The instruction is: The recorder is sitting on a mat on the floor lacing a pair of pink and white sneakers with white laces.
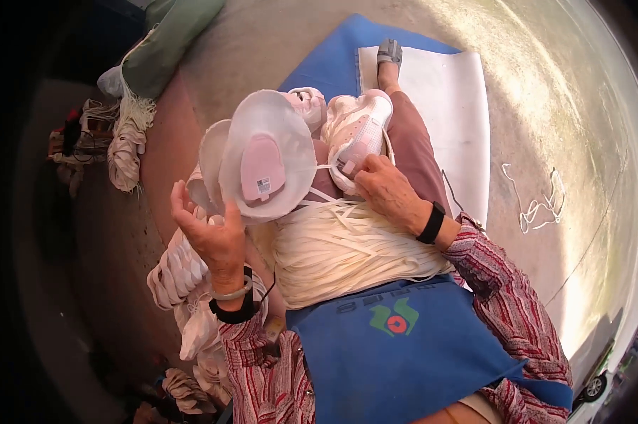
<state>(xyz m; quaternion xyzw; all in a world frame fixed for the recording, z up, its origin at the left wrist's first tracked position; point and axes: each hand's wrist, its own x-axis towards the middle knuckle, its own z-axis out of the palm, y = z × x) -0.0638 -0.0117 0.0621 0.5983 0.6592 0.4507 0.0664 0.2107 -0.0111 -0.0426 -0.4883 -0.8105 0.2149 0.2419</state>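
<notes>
Left grip: spread, thumb and fingers apart, right by the lower-left edge of two overlapping pale rounded pieces. Can't tell if the thumb touches the edge. Front piece carries a pink pad with a small white label at its lower end.

Right grip: fingers bunched at the opening of a pale pink shoe, tips touching its collar area. Can't tell if they pinch the edge or a lace; the hand covers that spot. Shoe sits over the lap, toe end pointing away from the wearer, right of the rounded pieces. A short white strip bridges the gap between the two.

Another pink shoe lies behind, partly hidden by the front rounded piece.

Thick bundle of flat cream laces lies across the lap, just below the shoe, on a blue apron with a green and red emblem. Loose strands cross its top.

Left side, beside the leg: a pile of white parts. Farther up-left: a hank of pale cords under a green bag.

Right side: leg stretched out over a white sheet, blue sheet beside it. One loose white cord lies curled on the floor, well apart from the hands.
</notes>
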